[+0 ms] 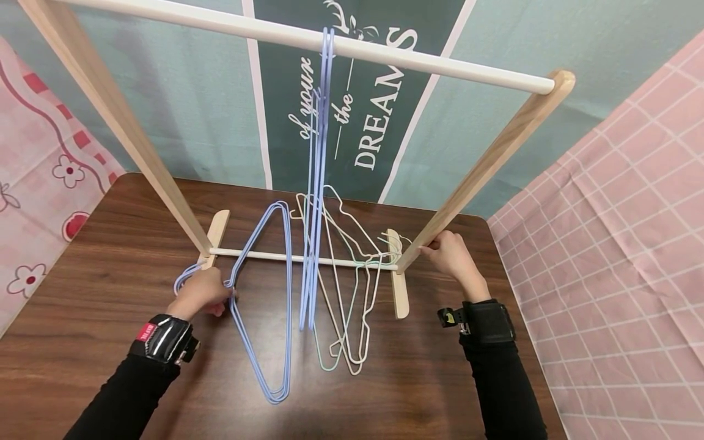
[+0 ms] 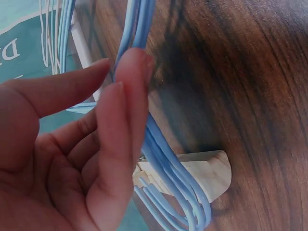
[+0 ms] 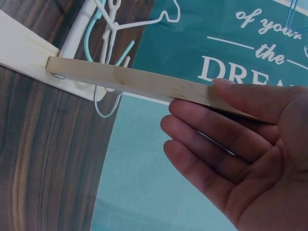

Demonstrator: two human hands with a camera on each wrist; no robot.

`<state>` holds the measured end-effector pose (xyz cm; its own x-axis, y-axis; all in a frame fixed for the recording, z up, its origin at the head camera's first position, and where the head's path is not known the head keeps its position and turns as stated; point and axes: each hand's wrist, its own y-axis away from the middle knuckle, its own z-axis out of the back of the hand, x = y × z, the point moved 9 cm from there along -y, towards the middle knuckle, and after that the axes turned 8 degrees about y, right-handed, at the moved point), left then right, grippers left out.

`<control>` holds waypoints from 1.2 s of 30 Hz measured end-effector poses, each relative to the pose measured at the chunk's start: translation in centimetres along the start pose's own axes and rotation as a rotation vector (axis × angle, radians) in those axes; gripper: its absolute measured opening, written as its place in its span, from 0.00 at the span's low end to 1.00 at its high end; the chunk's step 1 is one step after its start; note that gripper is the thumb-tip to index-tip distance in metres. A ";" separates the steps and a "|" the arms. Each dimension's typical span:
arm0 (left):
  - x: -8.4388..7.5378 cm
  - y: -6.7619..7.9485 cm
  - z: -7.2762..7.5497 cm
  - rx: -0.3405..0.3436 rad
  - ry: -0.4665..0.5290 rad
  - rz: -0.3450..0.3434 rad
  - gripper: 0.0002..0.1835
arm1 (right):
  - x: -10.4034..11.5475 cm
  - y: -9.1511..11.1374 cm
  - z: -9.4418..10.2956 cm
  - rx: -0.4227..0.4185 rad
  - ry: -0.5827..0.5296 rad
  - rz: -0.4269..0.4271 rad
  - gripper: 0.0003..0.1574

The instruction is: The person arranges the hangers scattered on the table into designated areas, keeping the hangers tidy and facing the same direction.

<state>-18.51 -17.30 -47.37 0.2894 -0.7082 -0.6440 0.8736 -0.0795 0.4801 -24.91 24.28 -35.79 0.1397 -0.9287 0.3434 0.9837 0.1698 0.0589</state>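
Observation:
My left hand [image 1: 200, 290] grips a bunch of several blue wire hangers [image 1: 289, 305] near their hook end, left of the rack's lower bar. In the left wrist view its thumb and fingers close round the blue wires [image 2: 168, 166], whose hooks point toward the rack's left foot. My right hand [image 1: 453, 256] pinches the wooden right post [image 1: 484, 174] low down, thumb on one side and fingers on the other. More blue hangers [image 1: 319, 183] hang in a bundle from the white top bar [image 1: 440, 63].
White hangers [image 3: 139, 23] and a pale green hanger [image 3: 88, 41] lie tangled across the lower bar [image 1: 264, 254] beside the right foot [image 1: 401, 299]. The rack stands on a brown wooden table [image 1: 412, 379], with a teal printed cloth behind and a pink checked cloth [image 1: 632, 256] at the right.

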 end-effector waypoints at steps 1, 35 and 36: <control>0.0 0.0 0.0 -0.003 -0.005 0.003 0.13 | 0.0 0.0 0.0 -0.002 0.004 0.002 0.13; 0.8 0.2 -0.5 -0.036 0.117 0.023 0.10 | 0.0 0.0 0.0 0.003 -0.005 -0.008 0.13; 0.8 0.2 -0.5 -0.040 0.118 0.023 0.10 | -0.1 0.0 0.0 0.003 -0.005 -0.010 0.13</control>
<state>-17.90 -17.52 -48.10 0.3515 -0.6218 -0.6998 0.8804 -0.0346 0.4729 -24.89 24.32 -35.85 0.1293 -0.9288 0.3473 0.9848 0.1613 0.0649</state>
